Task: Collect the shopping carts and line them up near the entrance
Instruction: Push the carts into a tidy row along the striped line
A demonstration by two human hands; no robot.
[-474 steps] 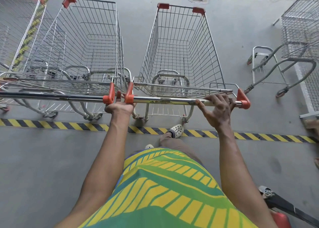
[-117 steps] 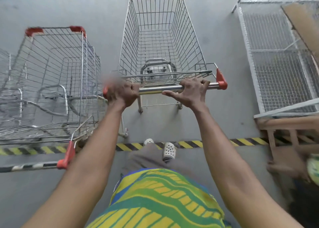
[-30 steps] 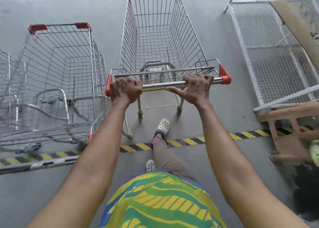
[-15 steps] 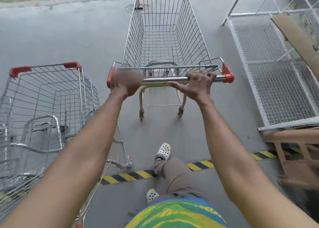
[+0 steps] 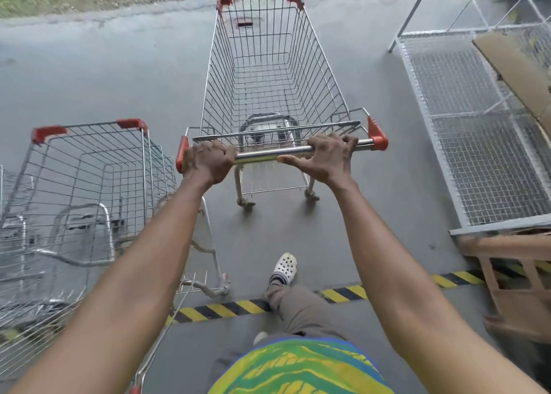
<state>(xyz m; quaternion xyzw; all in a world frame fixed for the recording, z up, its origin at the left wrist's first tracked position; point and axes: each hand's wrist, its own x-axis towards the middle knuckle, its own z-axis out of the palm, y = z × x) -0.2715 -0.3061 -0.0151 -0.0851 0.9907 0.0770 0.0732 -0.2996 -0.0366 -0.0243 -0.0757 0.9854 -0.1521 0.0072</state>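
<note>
a second cart (image 5: 89, 170) sits close on my left. a wire rack (image 5: 465, 125) and a wooden frame (image 5: 512, 274) stand on my right. my cart (image 5: 268, 65) is straight ahead on the grey floor, silver wire with red corners. my left hand (image 5: 208, 162) and right hand (image 5: 326, 158) wrap round its bar (image 5: 268, 155).

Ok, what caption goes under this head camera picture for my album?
Left hand and right hand grip the handle of a cart, a second cart parked on its left.
</note>
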